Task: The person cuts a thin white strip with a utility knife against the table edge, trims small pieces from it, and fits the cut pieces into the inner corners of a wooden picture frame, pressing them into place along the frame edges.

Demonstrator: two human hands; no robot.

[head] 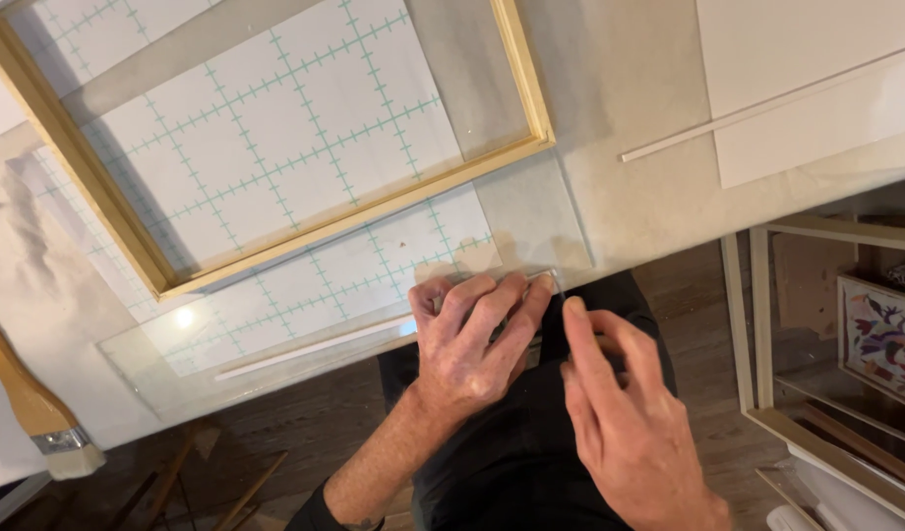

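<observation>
2 hands at the near table edge, head view. Left hand (472,339): fingers curled narrow, pressed flat on the corner of a clear glass sheet (275,334) that overhangs the edge. Right hand (620,413): fingers loosely spread, index tip touching the sheet's right end; it holds nothing that I can see. Step, by my judgement: fitting a thin white strip (315,346) along the sheet's near edge; the next move likely calls for steady downward pressure and a careful slide. Surface: pale worktable (649,197), green-gridded cutting mat (275,128), wooden frame (354,211), brush (39,413), second white strip (748,113). Room: wood floor (689,285), stacked frames (826,393) at right
</observation>
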